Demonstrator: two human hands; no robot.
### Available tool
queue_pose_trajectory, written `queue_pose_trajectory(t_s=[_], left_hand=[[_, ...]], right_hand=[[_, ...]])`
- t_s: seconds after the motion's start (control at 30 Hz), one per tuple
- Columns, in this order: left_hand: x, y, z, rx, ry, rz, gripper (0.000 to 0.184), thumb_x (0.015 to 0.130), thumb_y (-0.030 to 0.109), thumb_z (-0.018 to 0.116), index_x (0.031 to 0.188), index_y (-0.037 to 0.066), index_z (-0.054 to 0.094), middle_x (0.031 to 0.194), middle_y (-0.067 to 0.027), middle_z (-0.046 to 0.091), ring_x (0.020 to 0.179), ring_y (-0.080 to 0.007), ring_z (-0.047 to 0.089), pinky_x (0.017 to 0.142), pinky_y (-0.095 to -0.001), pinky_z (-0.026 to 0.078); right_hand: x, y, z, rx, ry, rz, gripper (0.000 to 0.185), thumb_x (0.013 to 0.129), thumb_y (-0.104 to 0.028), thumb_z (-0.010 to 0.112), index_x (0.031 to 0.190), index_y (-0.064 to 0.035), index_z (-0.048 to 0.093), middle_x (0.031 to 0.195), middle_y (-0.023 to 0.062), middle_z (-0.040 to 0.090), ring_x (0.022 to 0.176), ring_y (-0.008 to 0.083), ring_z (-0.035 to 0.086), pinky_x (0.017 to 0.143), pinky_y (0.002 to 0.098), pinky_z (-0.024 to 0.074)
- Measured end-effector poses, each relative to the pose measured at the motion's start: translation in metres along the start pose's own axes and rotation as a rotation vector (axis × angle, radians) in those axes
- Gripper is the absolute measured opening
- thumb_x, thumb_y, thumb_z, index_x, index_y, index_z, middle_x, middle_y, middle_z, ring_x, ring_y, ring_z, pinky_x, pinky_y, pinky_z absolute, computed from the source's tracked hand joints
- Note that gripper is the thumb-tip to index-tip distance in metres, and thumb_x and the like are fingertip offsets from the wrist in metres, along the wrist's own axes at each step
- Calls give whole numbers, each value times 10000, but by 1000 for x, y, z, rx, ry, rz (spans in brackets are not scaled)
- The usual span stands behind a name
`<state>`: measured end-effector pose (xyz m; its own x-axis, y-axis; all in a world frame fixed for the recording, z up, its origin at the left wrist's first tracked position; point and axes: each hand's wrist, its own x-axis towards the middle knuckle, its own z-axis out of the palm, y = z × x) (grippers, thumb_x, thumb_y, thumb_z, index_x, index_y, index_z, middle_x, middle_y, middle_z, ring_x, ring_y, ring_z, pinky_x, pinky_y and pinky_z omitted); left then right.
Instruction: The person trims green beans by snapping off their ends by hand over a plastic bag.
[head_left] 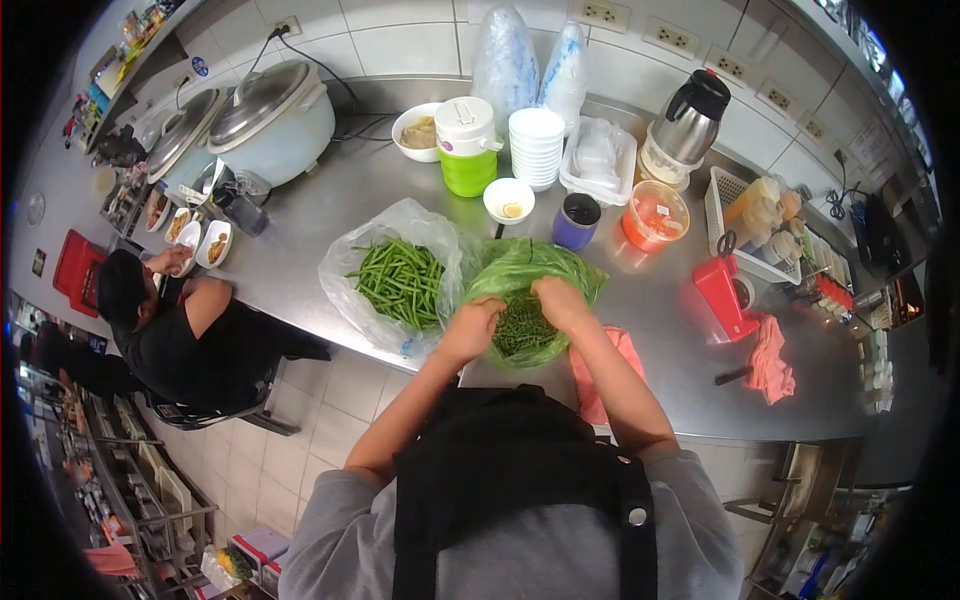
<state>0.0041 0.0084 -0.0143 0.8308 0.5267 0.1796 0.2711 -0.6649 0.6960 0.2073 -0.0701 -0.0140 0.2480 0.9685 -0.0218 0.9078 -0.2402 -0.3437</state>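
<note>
Green plastic bag, thin and crinkled, sits open on the shiny metal worktop between the left hand and right hand; each grip is closed on its rim. Inside lie fine green pieces. Just beside, a clear bag holds long, slender green beans. Behind stands a purple cup, with a white bowl nearby.

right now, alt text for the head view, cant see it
Left hand and right hand hold the rim of a green bag of chopped greens on a steel counter, beside a clear bag of green beans; a person sits at left.
</note>
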Motion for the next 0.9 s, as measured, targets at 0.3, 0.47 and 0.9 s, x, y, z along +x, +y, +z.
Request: queue_pose_trajectory(t_s=[0.3,0.47,0.9], left_hand=[[14,30,-2,-32,108,54,260,901,57,557,1138,-29,622,1095,-227,634,992,-420,603,873,-449,486],[15,36,-10,48,82,27,159,891,77,563,947,-52,636,910,-225,618,856,-423,604,772,-483,476],[8,19,-18,-910,125,-296,253,944,158,514,1043,-22,661,976,-76,697,906,-151,635,847,-311,491]], right_hand=[[-30,-18,-26,28,275,-231,104,795,-121,669,896,-109,689,893,53,628,964,239,599,822,379,507],[-37,-35,-41,118,329,-252,89,825,-132,661,904,-99,687,917,45,629,941,250,608,762,378,526],[-35,-41,-50,1463,212,142,174,983,-138,567,1087,-5,609,958,56,670,777,96,599,696,251,493]])
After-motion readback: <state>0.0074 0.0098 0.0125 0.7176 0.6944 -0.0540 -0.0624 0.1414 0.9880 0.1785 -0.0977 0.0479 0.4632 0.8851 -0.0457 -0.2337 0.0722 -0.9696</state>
